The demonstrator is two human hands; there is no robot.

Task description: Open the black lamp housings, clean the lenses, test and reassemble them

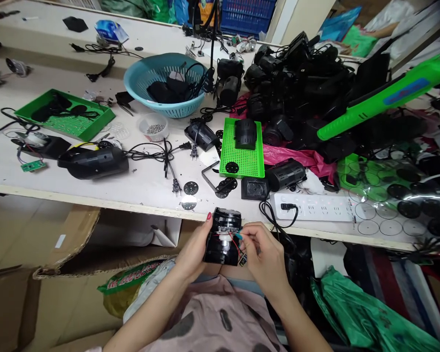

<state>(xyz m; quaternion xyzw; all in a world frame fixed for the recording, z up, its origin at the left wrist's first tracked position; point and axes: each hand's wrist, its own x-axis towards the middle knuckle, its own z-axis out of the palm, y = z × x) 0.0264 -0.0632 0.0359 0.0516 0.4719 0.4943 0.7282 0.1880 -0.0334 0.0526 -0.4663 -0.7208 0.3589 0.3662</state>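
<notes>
My left hand is wrapped round the left side of a black plastic housing, holding it in front of the table edge, above my lap. The housing is rounded and glossy, and its near side shows a white part and thin red wires. From the right, my right hand pinches with thumb and forefinger at the wires, close against the housing. A small circuit board hangs beside the right fingers. The exact spot the fingertips grip is partly hidden.
On the table are a green perforated tray, a white power strip, a blue basket, a tub of screws and black discs. Black housings are heaped at the right behind a green bar. A cardboard box stands below left.
</notes>
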